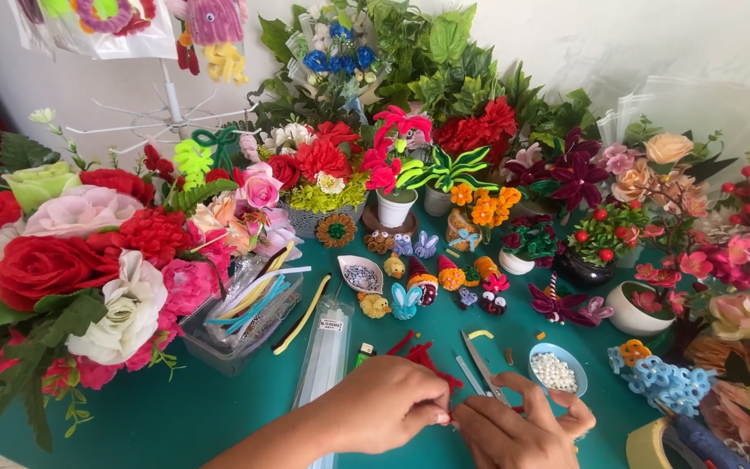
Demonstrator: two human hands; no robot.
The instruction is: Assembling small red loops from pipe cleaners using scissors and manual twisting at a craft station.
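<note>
the left hand (397, 404) is closed in a pinch on a short red fuzzy wire (431, 363), and the right hand (514, 426) meets it fingertip to fingertip, its fingers curled closed on the same piece; what sits between the fingertips is too small to make out. the red wire trails up from the hands onto the teal tabletop (175, 408). judging by this, the piece in hand looks only begun, a bare twisted strand, while a row of finished little figures (427, 282) already stands further back. just beyond the right hand lie scissors (482, 365), blades closed, and beside them a small blue bowl (559, 368) filled with white beads. left of the hands a long clear packet (327, 352) lies flat, and past it a clear plastic box (240, 321) holds yellow, blue and white wires. a small shell-shaped dish (360, 276) holds something speckled. artificial flowers (88, 252) ring everything
</note>
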